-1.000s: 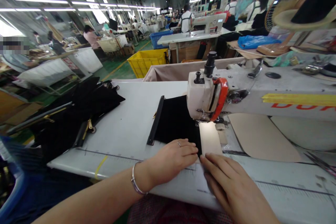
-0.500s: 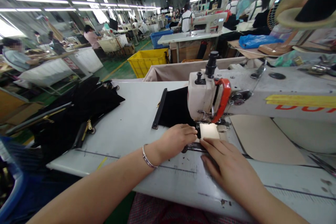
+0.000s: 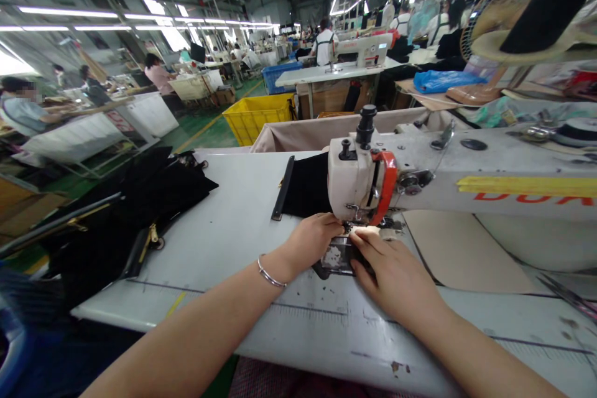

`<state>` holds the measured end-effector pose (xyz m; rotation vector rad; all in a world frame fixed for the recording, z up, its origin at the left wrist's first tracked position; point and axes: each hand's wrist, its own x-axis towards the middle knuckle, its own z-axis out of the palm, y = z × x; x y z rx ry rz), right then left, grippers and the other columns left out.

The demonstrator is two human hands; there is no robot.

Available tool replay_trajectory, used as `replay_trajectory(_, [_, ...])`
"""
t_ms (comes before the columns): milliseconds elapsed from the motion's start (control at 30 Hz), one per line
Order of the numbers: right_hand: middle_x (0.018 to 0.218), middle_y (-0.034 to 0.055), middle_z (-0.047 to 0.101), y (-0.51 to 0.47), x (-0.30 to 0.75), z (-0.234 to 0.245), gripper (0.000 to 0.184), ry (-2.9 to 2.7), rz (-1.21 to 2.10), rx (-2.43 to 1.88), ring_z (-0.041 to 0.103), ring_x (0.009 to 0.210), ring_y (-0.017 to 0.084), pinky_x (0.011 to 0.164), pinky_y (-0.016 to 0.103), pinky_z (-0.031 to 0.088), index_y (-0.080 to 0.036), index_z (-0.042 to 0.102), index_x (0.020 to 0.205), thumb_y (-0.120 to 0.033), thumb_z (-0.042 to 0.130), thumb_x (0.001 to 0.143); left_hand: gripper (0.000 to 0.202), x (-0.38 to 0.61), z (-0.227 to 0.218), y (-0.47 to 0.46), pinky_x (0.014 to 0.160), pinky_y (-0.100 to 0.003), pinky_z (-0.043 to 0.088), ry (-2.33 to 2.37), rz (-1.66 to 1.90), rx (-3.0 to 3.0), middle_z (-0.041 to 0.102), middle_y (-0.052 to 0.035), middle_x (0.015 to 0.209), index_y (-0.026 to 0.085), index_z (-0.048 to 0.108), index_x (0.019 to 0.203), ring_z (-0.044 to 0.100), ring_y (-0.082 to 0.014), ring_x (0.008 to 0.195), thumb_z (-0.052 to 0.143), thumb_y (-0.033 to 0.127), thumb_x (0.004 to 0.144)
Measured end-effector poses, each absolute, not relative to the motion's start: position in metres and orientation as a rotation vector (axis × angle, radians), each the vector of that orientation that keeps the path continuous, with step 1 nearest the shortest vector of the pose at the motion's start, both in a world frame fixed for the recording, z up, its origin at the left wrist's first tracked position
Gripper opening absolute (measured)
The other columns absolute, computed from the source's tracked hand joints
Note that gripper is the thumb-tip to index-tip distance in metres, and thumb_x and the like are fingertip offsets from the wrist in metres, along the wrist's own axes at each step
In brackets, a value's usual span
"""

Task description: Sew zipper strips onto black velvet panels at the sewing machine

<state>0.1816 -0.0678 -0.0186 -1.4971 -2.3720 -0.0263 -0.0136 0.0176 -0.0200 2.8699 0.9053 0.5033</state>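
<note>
A white sewing machine [image 3: 359, 177] with an orange guard stands on the grey table [image 3: 233, 230]. A black fabric piece [image 3: 305, 186] with a zipper edge lies under and behind its head. My left hand [image 3: 312, 239] rests on the near edge of the black piece beside the needle, fingers curled down on it. My right hand [image 3: 396, 273] lies just right of it, fingers pressed on a small pale piece [image 3: 366, 231] under the presser foot. The metal needle plate [image 3: 333, 258] shows between the hands.
A pile of black fabric pieces [image 3: 140, 205] with gold zippers lies at the table's left end. A beige sheet [image 3: 452, 249] lies right of the needle. A yellow bin [image 3: 259, 115] and other sewing stations with people stand behind. A fan [image 3: 508, 6] is at top right.
Both hands have moved away from me toward the needle, pushing the black and pale pieces under the machine head. Much less of the pale piece shows now.
</note>
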Motion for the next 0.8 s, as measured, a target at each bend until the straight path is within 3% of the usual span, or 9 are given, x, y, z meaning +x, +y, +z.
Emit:
replay_trajectory(533, [0.124, 0.0108, 0.058, -0.074, 0.176, -0.021, 0.041, -2.288, -0.001, -1.520, 0.052, 0.110, 0.026, 0.097, 0.044, 0.042, -0.015, 0.053, 0.131, -0.026, 0.047, 0.092, 0.024, -0.014, -0.019, 0.015, 0.093, -0.031, 0.051, 0.927, 0.641, 2.806, 0.069, -0.0030, 0.104, 0.019, 0.068, 0.098, 0.062, -0.0180, 0.099, 0.054, 0.003, 0.087])
replay_trajectory(800, [0.118, 0.0014, 0.063, -0.083, 0.204, -0.008, 0.030, -2.216, -0.048, -1.583, 0.056, 0.107, 0.018, 0.098, 0.032, 0.044, -0.025, 0.060, 0.119, -0.028, 0.052, 0.091, 0.031, -0.018, -0.023, 0.013, 0.096, -0.031, 0.051, 0.969, 0.716, 2.674, 0.069, -0.0019, 0.109, 0.021, 0.071, 0.100, 0.063, -0.0162, 0.103, 0.050, 0.001, 0.087])
